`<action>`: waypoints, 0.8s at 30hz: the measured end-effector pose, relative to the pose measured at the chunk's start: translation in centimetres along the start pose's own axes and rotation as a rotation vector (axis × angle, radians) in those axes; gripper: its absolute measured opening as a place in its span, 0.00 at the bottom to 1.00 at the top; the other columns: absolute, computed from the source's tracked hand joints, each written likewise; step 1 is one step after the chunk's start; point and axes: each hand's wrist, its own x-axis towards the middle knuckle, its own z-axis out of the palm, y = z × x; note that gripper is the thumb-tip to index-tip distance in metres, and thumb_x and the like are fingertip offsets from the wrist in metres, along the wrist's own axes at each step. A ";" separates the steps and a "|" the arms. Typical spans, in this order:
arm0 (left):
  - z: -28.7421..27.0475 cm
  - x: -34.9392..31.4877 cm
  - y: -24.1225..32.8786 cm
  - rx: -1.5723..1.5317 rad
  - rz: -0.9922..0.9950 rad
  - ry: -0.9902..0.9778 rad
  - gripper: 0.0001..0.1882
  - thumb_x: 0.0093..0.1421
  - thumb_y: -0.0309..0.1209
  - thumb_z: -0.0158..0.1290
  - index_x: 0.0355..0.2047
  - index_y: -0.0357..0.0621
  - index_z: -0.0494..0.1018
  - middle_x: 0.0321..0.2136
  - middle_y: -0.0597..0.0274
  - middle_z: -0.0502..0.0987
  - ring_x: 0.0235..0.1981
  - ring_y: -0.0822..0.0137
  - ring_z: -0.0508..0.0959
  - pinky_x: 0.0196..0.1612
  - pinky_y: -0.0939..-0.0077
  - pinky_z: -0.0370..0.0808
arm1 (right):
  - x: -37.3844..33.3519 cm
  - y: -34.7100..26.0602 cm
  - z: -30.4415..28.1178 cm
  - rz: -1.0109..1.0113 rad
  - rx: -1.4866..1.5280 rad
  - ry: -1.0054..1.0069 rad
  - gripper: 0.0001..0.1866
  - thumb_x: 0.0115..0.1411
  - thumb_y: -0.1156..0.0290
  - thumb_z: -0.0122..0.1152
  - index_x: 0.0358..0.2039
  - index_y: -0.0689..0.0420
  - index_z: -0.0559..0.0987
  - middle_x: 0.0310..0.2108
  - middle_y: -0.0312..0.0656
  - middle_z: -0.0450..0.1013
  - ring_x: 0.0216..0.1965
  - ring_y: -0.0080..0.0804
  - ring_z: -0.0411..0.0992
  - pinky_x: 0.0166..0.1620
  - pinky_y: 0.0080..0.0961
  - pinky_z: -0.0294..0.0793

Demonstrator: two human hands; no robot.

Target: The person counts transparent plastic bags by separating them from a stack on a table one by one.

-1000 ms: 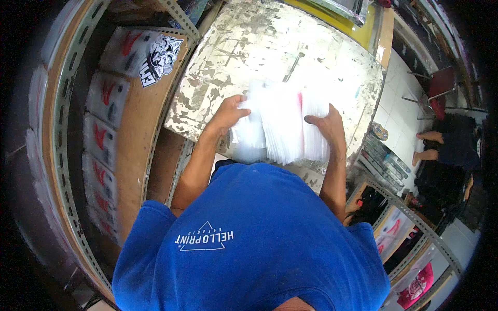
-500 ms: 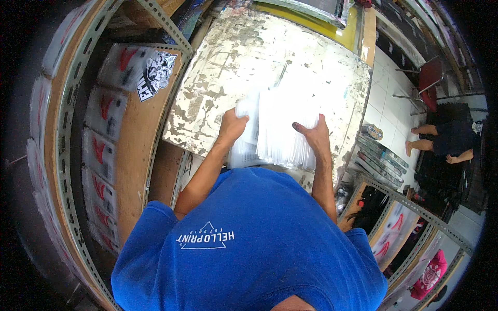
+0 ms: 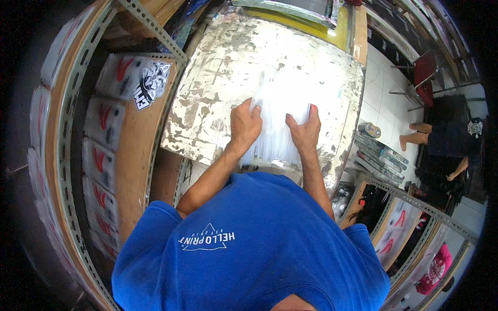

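Note:
A stack of clear plastic sheets (image 3: 280,111) lies on a worn, paint-flaked white table (image 3: 218,78). My left hand (image 3: 245,126) grips the stack's left edge, fingers curled over it. At the stack's right side my right hand (image 3: 305,130) holds the sheets, thumb on top. The sheets look blurred between the hands. My blue shirt fills the lower part of the view.
A metal rack (image 3: 67,129) with wooden shelves of bagged printed items stands on the left. A yellow-framed screen (image 3: 332,20) lies at the table's far edge. A pile of flat packs (image 3: 381,158) sits on the tiled floor at right, where another person (image 3: 446,142) sits.
Both hands have drawn closer together on the stack, squeezing the sheets narrower. The view has shifted so the table sits higher and nearer.

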 end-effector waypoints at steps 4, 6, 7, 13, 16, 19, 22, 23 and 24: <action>-0.5 -0.4 1.5 -0.185 0.091 0.148 0.14 0.61 0.23 0.48 0.46 0.27 0.73 0.24 0.41 0.78 0.27 0.53 0.81 0.33 0.65 0.75 | -0.9 -1.6 1.1 -0.243 0.175 0.178 0.32 0.48 0.75 0.70 0.51 0.67 0.65 0.37 0.54 0.74 0.40 0.43 0.76 0.45 0.35 0.74; 0.0 -1.2 -0.2 -0.179 0.128 0.155 0.15 0.62 0.22 0.48 0.48 0.27 0.71 0.28 0.43 0.79 0.29 0.58 0.81 0.33 0.67 0.75 | -1.7 -1.1 2.1 -0.255 0.262 0.222 0.34 0.48 0.75 0.71 0.52 0.68 0.63 0.37 0.55 0.74 0.41 0.43 0.75 0.47 0.36 0.73; 0.5 -1.8 -1.8 -0.201 0.158 0.177 0.15 0.62 0.22 0.47 0.48 0.27 0.71 0.29 0.43 0.79 0.30 0.58 0.81 0.34 0.68 0.75 | -2.3 0.8 2.5 -0.247 0.236 0.154 0.35 0.47 0.76 0.70 0.53 0.68 0.62 0.41 0.58 0.73 0.45 0.44 0.74 0.49 0.38 0.72; -2.8 -3.8 -6.2 -0.196 0.426 -0.035 0.18 0.64 0.30 0.50 0.48 0.27 0.69 0.45 0.36 0.76 0.45 0.47 0.79 0.48 0.61 0.76 | -5.3 8.7 0.4 -0.504 0.205 -0.065 0.37 0.48 0.70 0.70 0.55 0.68 0.63 0.52 0.56 0.63 0.55 0.47 0.63 0.59 0.39 0.62; -4.0 -4.9 -6.9 -0.186 0.657 -0.158 0.34 0.58 0.47 0.60 0.52 0.29 0.65 0.51 0.31 0.70 0.51 0.40 0.74 0.54 0.55 0.72 | -6.9 9.3 -0.5 -0.470 0.203 -0.139 0.41 0.46 0.65 0.68 0.57 0.68 0.60 0.54 0.56 0.59 0.58 0.49 0.60 0.62 0.40 0.57; -3.0 -6.1 -8.4 -0.189 0.666 -0.256 0.56 0.41 0.63 0.66 0.58 0.33 0.57 0.61 0.29 0.58 0.60 0.38 0.65 0.60 0.52 0.66 | -7.4 11.1 0.1 -0.417 0.121 -0.114 0.49 0.44 0.58 0.73 0.60 0.68 0.56 0.57 0.60 0.57 0.60 0.52 0.59 0.63 0.44 0.58; -2.3 -6.5 -8.3 0.004 0.561 -0.300 0.58 0.39 0.51 0.70 0.62 0.34 0.52 0.62 0.33 0.56 0.61 0.37 0.63 0.60 0.50 0.65 | -6.9 9.8 -0.4 -0.294 0.257 -0.175 0.55 0.41 0.55 0.76 0.61 0.68 0.54 0.59 0.59 0.56 0.61 0.51 0.57 0.64 0.43 0.56; -1.9 -6.5 -8.8 0.059 0.537 -0.291 0.56 0.39 0.47 0.70 0.62 0.34 0.53 0.61 0.33 0.57 0.60 0.37 0.63 0.60 0.50 0.65 | -6.7 9.2 -0.7 -0.321 0.246 -0.261 0.60 0.36 0.56 0.78 0.62 0.68 0.52 0.60 0.57 0.56 0.63 0.51 0.55 0.64 0.43 0.55; -1.6 -6.5 -9.3 0.113 0.512 -0.282 0.54 0.39 0.43 0.70 0.62 0.33 0.53 0.60 0.34 0.58 0.59 0.36 0.64 0.60 0.50 0.65 | -6.9 9.4 -0.5 -0.318 0.281 -0.283 0.60 0.36 0.56 0.78 0.63 0.67 0.52 0.61 0.57 0.56 0.63 0.51 0.55 0.64 0.44 0.55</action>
